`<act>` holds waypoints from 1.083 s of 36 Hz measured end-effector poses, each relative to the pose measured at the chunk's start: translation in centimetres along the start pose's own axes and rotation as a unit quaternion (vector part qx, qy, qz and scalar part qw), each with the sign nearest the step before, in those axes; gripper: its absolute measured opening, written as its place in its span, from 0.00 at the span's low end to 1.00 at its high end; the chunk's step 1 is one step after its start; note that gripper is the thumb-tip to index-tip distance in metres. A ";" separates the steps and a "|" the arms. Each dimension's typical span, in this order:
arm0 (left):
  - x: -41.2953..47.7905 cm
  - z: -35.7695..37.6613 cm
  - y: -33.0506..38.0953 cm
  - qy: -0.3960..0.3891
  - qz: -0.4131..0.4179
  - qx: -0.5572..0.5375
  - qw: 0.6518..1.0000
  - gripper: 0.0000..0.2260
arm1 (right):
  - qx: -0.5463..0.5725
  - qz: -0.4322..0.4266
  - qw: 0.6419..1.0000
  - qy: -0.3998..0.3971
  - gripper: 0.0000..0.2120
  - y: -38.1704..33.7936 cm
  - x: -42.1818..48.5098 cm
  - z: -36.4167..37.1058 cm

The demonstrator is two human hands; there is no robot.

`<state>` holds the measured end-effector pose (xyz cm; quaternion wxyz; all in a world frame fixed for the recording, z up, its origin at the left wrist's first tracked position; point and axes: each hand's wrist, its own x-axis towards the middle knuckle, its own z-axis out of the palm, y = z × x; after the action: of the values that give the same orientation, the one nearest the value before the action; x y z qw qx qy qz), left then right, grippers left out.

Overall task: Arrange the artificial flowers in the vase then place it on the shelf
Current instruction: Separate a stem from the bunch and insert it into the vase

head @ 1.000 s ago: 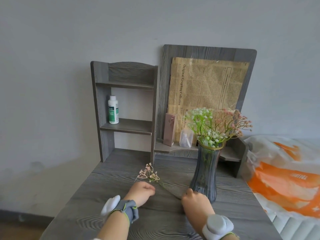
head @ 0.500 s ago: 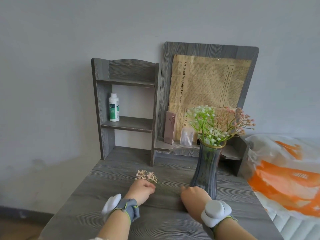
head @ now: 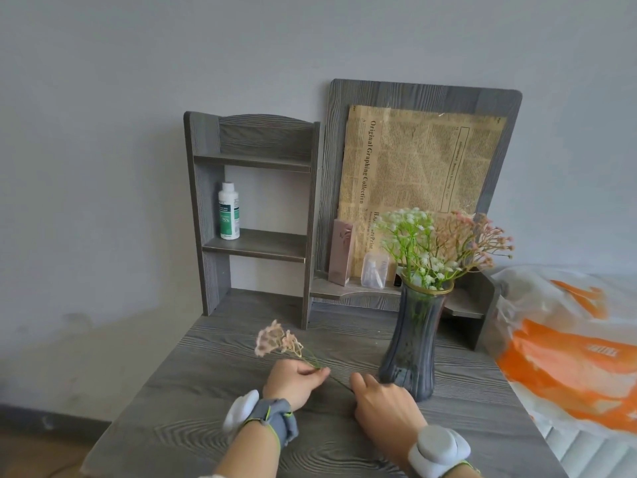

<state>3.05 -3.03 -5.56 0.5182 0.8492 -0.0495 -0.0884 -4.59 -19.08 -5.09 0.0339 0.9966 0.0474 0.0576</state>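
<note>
A dark ribbed glass vase (head: 412, 343) with a gold rim stands on the grey wooden table (head: 193, 401), right of centre. White and pink artificial flowers (head: 437, 241) stand in it. My left hand (head: 294, 381) pinches the thin stem of a pale pink flower sprig (head: 277, 341); the sprig's head is raised a little above the table. My right hand (head: 382, 405) lies at the foot of the vase with its fingers stretched toward the glass. The stem's far end reaches its thumb. The grey shelf unit (head: 255, 244) stands at the back of the table.
A white bottle (head: 229, 211) stands on the middle shelf. A pink box (head: 341, 251) and a small clear bottle (head: 374, 270) sit on the low shelf behind the vase, under a newspaper-print sheet (head: 413, 160). An orange-and-white plastic bag (head: 568, 350) lies to the right.
My left hand has lifted the pink sprig, so its head now stands up off the table. My right hand has slid right, toward the foot of the vase.
</note>
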 end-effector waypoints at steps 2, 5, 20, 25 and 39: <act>0.1 0.0 -0.2 0.000 0.006 0.004 1.000 0.13 | -0.012 0.003 1.000 -0.009 0.12 0.0 0.1 -0.1; 0.2 -0.1 -0.4 0.006 0.011 -0.007 1.000 0.12 | -0.013 0.000 1.000 -0.007 0.10 -0.4 0.2 -0.6; -0.3 -1.3 0.9 -0.044 -0.002 -0.047 0.998 0.11 | 0.021 -0.011 1.000 0.010 0.09 -0.8 0.7 -2.1; -0.1 -2.1 1.8 -0.064 0.006 -0.069 0.995 0.09 | 0.050 -0.013 0.998 0.027 0.09 -0.6 0.5 -3.3; -1.2 -3.3 8.5 -0.086 0.104 -0.036 0.990 0.08 | 0.136 0.036 0.985 0.103 0.12 0.8 -0.4 -8.2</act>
<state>2.57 -3.86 3.62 0.5483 0.8098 -0.1786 -0.1085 -5.90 -19.36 3.05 -0.1088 0.9817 0.0222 0.1545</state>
